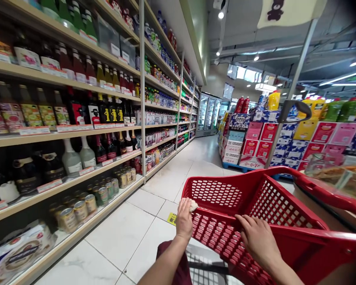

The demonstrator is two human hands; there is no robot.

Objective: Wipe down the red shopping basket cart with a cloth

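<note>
A red plastic shopping cart (296, 239) with a perforated basket stands in front of me. At its front left corner, my left hand (184, 220) is closed on a crumpled whitish cloth (193, 205), pressed against the rim. Most of the cloth is hidden behind the fingers. My right hand (260, 238) lies along the cart's near side, with its fingers hooked over the top edge; the thumb is out of sight. Through the holes of the basket, the pale floor shows.
Shelves (112, 130) of bottles and cans line the left side. Stacked boxes (256, 138) with drinks on top stand ahead to the right, near a metal post (296, 67). Glass-door fridges (209, 113) close the aisle of white tiles (115, 233). A yellow label (171, 218) is on the floor.
</note>
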